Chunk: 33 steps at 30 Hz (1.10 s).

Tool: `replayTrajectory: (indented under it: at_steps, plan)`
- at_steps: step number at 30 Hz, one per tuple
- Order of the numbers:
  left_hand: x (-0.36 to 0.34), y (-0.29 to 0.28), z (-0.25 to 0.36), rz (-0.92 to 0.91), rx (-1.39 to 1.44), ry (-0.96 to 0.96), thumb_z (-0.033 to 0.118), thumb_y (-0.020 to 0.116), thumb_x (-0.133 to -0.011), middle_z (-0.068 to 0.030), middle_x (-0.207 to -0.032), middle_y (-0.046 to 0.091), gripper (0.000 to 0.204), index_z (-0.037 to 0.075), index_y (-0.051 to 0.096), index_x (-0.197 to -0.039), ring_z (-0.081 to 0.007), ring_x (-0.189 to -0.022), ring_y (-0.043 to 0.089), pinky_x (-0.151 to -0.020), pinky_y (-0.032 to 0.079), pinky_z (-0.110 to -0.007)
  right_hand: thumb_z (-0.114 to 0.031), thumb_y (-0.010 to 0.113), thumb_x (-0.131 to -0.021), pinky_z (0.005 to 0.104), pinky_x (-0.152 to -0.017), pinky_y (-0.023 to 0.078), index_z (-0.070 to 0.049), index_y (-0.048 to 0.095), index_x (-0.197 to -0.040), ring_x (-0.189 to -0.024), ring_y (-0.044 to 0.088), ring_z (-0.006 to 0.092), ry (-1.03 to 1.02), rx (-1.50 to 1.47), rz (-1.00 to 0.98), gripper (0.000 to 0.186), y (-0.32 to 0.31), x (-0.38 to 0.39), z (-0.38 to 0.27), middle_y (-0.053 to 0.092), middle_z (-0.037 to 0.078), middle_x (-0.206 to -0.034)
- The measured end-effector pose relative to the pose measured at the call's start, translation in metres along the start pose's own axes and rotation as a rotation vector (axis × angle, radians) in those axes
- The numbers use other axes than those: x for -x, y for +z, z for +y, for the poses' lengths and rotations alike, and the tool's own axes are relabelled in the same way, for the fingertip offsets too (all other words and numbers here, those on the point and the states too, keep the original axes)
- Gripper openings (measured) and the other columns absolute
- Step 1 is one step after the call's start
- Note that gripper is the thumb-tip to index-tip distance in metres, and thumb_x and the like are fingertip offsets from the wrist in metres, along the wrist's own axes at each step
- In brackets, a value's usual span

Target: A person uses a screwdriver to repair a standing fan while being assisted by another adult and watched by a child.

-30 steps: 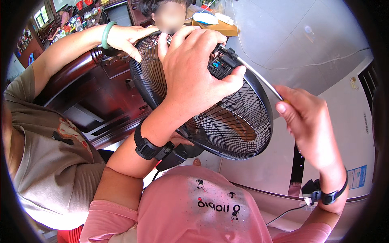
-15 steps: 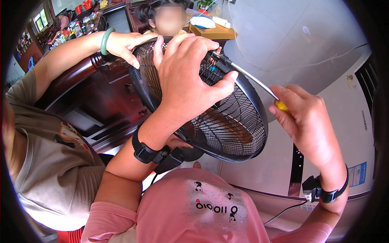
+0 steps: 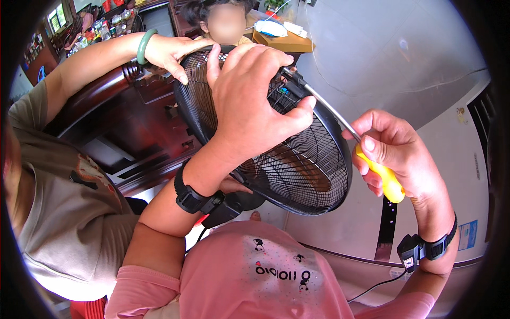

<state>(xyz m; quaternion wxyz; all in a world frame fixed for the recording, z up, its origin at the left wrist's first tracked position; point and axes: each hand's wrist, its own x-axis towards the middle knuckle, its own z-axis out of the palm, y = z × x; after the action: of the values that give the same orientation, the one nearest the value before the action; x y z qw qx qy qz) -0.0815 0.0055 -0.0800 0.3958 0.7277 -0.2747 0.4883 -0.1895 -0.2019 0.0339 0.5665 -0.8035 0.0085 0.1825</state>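
Observation:
A black wire fan guard point(image 3: 297, 175) fills the middle of the view, tilted with its rim running from upper left to lower right. My left hand point(image 3: 249, 106) lies spread over the top of the guard and presses on its rim. My right hand point(image 3: 396, 154) grips a screwdriver with a yellow handle point(image 3: 383, 178); its metal shaft point(image 3: 329, 111) reaches up-left to a black clip on the rim by my left thumb. Another person's hand point(image 3: 175, 50), with a green bangle on its wrist, holds the guard's far upper edge.
A person in a beige shirt point(image 3: 64, 212) stands close on the left. Dark wooden furniture point(image 3: 127, 133) lies behind the fan. A second person sits beyond the guard at top. A light wall point(image 3: 404, 64) is on the right, a cluttered table at top left.
My right hand has slid down the screwdriver's handle and the tool's tip has stayed at the rim clip. My left hand and the other person's hand keep their hold on the guard.

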Motion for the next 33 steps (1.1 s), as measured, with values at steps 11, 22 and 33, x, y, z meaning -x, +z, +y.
replayTrajectory:
  at_steps: [11, 22, 33]
  plan:
    - [0.002, -0.003, -0.001, -0.033, 0.072, -0.068, 0.032, 0.077, -0.071, -0.0058, -0.098, 0.063, 0.043, 0.012, 0.061, -0.105, -0.0316, -0.11, 0.057, -0.112, 0.021, -0.058, -0.018, 0.063, -0.1, 0.0233, -0.042, 0.042, -0.001, 0.054, -0.108, -0.05, 0.051, 0.0086, 0.046, -0.079, -0.035, 0.021, -0.002, -0.003, 0.001, 0.06, 0.004, -0.073]
    - [0.001, 0.0, -0.009, -0.006, 0.101, 0.018, 0.033, 0.074, -0.074, -0.006, -0.095, 0.064, 0.038, 0.01, 0.062, -0.102, -0.0312, -0.106, 0.058, -0.108, 0.023, -0.058, 0.0, 0.073, -0.083, 0.0307, -0.061, 0.053, -0.002, 0.066, -0.117, -0.074, 0.064, 0.0215, -0.568, 1.229, 0.418, 0.035, 0.014, 0.006, -0.001, 0.062, 0.009, -0.087]
    - [0.006, 0.005, -0.01, 0.014, 0.025, 0.017, 0.029, 0.074, -0.074, -0.0063, -0.099, 0.064, 0.039, 0.01, 0.061, -0.105, -0.0299, -0.106, 0.058, -0.11, 0.023, -0.057, -0.009, 0.064, -0.095, 0.0274, -0.051, 0.049, 0.002, 0.063, -0.128, -0.058, 0.058, 0.0144, -0.389, 1.086, 0.36, 0.035, 0.027, 0.004, -0.002, 0.062, 0.007, -0.086]
